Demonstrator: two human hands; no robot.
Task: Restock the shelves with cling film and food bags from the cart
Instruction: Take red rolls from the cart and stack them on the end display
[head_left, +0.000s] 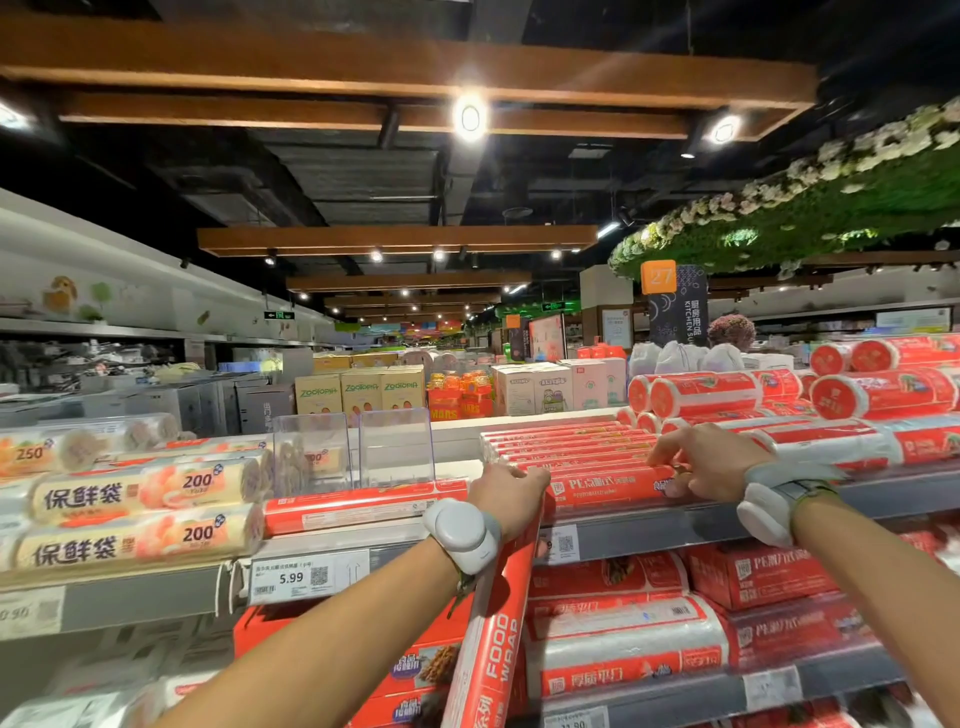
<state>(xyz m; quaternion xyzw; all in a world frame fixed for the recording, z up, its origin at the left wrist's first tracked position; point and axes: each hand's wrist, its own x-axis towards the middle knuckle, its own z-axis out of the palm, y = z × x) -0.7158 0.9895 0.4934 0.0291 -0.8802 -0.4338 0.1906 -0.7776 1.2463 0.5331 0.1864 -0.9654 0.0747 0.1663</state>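
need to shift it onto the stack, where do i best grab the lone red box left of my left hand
Probably best: grip the lone red box round its middle, fingers over the top, coming from the aisle side. It lies lengthwise along the shelf edge; clear dividers stand behind it and food bag rolls sit by its left end.

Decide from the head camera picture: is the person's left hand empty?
No, the left hand grips the upper end of a long red box marked FOOD WRAP.

Top shelf (649, 530) with red boxes (571, 447)
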